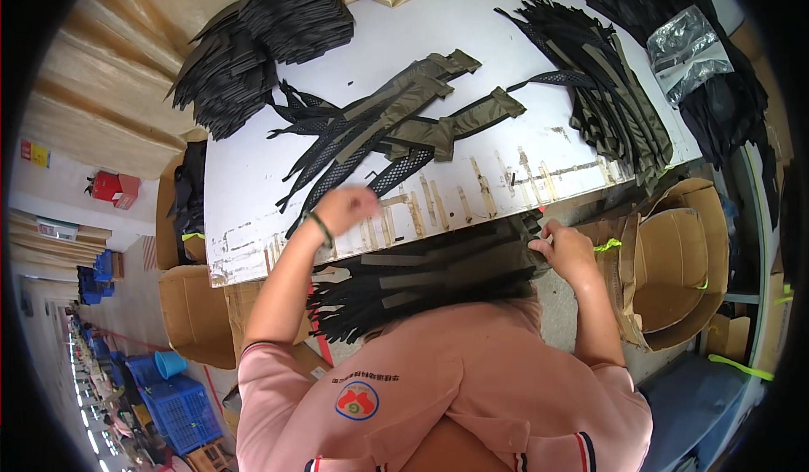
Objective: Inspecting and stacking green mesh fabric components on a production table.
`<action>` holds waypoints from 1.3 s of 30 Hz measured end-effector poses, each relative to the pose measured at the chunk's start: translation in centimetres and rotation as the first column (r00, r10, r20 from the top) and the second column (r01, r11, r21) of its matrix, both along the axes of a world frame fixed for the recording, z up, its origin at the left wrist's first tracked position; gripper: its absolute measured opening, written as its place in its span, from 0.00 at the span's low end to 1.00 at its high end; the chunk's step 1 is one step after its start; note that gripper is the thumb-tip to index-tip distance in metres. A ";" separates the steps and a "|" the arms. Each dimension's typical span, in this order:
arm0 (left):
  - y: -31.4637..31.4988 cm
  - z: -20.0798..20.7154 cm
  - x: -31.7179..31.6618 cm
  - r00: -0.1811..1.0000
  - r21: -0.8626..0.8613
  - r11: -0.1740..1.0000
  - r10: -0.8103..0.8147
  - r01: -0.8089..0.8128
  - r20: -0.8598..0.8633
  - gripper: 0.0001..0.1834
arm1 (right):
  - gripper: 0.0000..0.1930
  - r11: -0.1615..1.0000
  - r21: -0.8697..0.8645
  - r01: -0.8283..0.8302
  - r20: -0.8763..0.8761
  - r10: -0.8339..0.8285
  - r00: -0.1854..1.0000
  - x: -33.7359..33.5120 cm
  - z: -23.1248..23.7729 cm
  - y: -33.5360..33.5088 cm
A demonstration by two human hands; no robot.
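My left hand, with a dark bracelet at the wrist, is over the table's near edge. Its fingertips are smeared by motion, close to the lower end of a black mesh strip. Several olive and black mesh fabric strips lie crossed over each other in the middle of the table. A pile of dark fabric strips rests across my lap, partly under the table edge. At the right end of that pile my right hand has its thumb and fingers pinched together on the strips' edge.
The white table has worn tape along its near side. Stacked black pieces stand at the far left, and a bundle of olive and black strips at the right. Cardboard boxes flank me; a clear plastic bag lies far right.
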State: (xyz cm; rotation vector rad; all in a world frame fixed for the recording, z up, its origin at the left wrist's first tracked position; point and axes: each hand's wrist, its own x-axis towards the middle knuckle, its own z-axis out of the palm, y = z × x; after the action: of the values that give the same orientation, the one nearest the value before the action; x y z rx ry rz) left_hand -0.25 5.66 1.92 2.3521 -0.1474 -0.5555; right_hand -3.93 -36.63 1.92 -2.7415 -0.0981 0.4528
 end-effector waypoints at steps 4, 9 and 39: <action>1.0 -4.4 5.7 0.704 0.188 0.916 0.128 -0.354 0.699 0.24 | 0.17 0.994 0.069 0.086 0.138 -0.094 0.986 0.7 0.8 0.6; 0.6 -5.4 7.6 0.750 0.331 0.831 0.145 -0.446 0.646 0.15 | 0.11 0.945 0.316 -0.082 0.392 -0.051 0.919 1.2 2.3 1.6; -12.2 -3.1 -1.6 0.982 -0.766 0.630 0.191 -0.125 -0.003 0.10 | 0.14 0.595 0.789 -0.151 0.343 -0.223 0.912 1.0 -2.3 10.1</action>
State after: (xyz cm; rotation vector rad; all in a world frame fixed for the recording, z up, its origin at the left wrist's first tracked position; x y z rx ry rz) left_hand -1.83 -6.56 -1.20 1.5158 -0.1686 -0.2283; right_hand -2.89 -26.49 -0.36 -1.8541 -0.2783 -0.1913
